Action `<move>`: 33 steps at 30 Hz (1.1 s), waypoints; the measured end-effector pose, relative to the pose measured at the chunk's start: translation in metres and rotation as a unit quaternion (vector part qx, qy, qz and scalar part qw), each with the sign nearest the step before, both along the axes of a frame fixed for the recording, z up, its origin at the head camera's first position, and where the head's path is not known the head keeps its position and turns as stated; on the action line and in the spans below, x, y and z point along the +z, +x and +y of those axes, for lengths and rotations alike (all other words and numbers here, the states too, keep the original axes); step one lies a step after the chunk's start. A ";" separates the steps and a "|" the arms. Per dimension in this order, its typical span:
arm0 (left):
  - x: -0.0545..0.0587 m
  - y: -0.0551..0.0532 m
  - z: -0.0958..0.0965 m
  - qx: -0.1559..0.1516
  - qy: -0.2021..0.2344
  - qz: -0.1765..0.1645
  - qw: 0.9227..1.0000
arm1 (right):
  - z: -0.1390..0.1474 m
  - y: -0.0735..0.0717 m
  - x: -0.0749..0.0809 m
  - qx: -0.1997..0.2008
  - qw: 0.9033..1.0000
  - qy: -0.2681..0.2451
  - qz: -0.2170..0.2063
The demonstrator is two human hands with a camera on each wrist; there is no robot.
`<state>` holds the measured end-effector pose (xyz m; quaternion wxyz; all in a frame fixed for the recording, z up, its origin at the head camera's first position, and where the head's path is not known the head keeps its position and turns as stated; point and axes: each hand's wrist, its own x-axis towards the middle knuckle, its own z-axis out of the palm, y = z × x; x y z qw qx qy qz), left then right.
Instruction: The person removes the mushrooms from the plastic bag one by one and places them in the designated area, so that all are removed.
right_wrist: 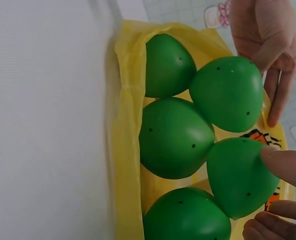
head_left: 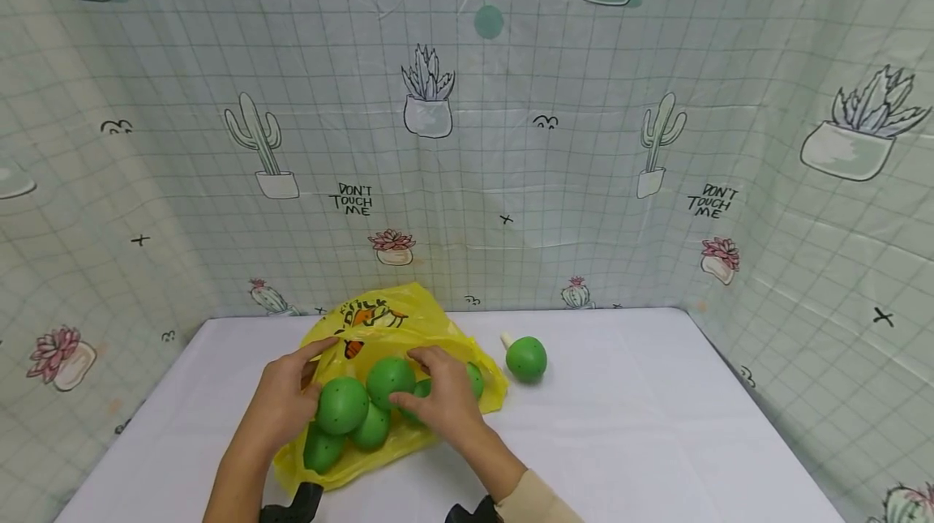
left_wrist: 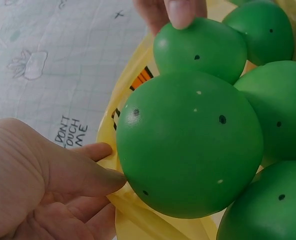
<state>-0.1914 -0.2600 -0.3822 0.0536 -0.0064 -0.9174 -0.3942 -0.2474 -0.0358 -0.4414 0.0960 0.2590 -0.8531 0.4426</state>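
A yellow plastic bag [head_left: 409, 316] with printed lettering lies on the table, its mouth facing me. Inside are several green balls with small black dots, one of them a large ball [left_wrist: 188, 145] at the left. My left hand [head_left: 280, 397] holds the bag's left edge, thumb inside against that ball and fingers outside. Above the heap my right hand [head_left: 445, 393] pinches another green ball [right_wrist: 242, 175], thumb on its surface in the right wrist view and the other fingers close to its side. Part of the balls deeper in is hidden behind the right hand.
To the right of the bag lies one more green ball [head_left: 527, 359] with a short pale stick at its upper left. A white cloth covers the table [head_left: 642, 426]. Behind and on both sides hangs a curtain [head_left: 511, 166] printed with cacti.
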 end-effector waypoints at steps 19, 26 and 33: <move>0.000 0.002 0.001 -0.001 -0.004 0.010 1.000 | -0.009 0.000 -0.008 0.000 1.000 0.006 -0.010; 0.000 0.002 0.000 -0.002 -0.003 0.010 1.000 | -0.010 0.002 -0.009 -0.001 1.000 -0.008 -0.024; 0.001 0.003 0.000 0.005 -0.004 0.005 1.000 | -0.009 0.003 -0.008 0.000 0.999 -0.020 -0.026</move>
